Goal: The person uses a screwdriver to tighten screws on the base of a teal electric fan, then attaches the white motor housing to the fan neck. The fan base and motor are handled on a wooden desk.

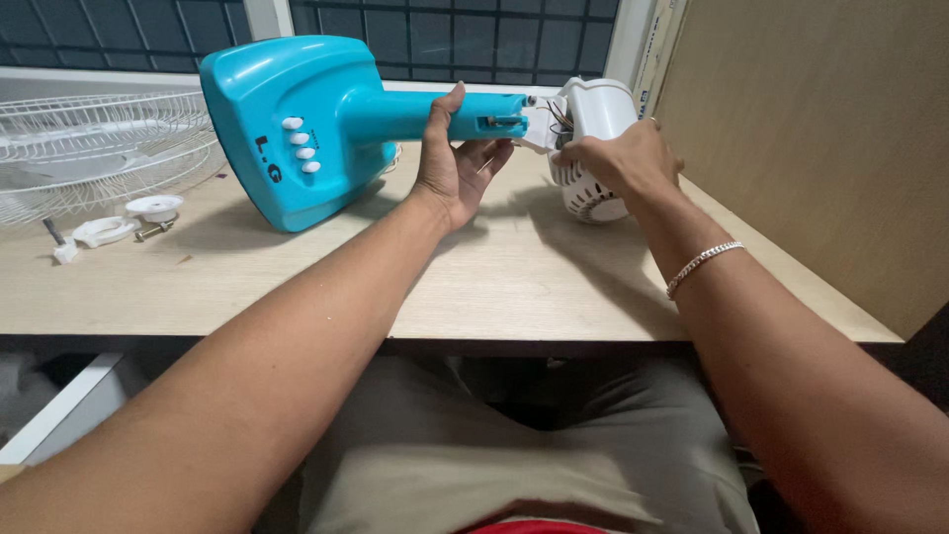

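Note:
A turquoise fan base (297,129) with white buttons lies on its side on the light wooden table (514,287). Its neck points to the right. My left hand (455,163) cups the neck from below, thumb on top. At the neck's end sits the white motor housing (593,114), with loose wires showing between the two. My right hand (623,158) grips the housing from the front; a silver bracelet is on that wrist.
A white wire fan guard (89,148) lies at the far left of the table. In front of it are small white plastic caps (153,208), a ring piece (104,232) and a screw. A brown board (820,148) stands along the right side. Dark windows are behind.

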